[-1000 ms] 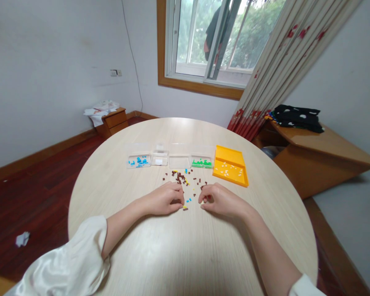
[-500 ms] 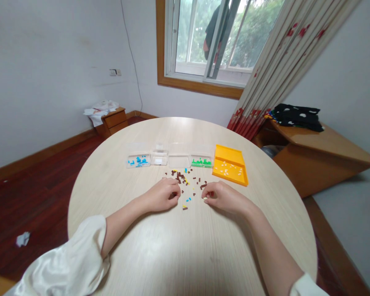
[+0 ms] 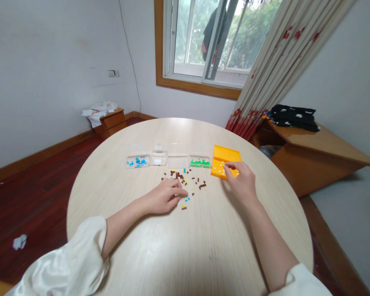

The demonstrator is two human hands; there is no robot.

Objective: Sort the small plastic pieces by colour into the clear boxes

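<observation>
My left hand [image 3: 165, 196] rests on the table, fingers loosely stretched out and holding nothing, with the index tip beside the loose pieces. My right hand [image 3: 243, 181] is over the yellow box [image 3: 227, 153], thumb and fingertips pinched around a small white brick that barely shows. More small white bricks lie in that box, partly hidden by the hand. Between my hands is a scatter of small brown bricks [image 3: 179, 175]. Two blue bricks [image 3: 187, 199] and a yellow brick [image 3: 183, 206] lie nearer me.
Behind the pile stand clear boxes in a row: one with blue bricks [image 3: 137, 161], a small lidded box [image 3: 158, 158], a box with no bricks visible [image 3: 178, 161], and one with green bricks [image 3: 200, 162]. The round table [image 3: 185, 255] curves around them. A person's dark clothing shows outside the window.
My right hand has moved right and away from me, from the brown bricks to over the yellow box, carrying a small white brick. My left index finger has stretched out.
</observation>
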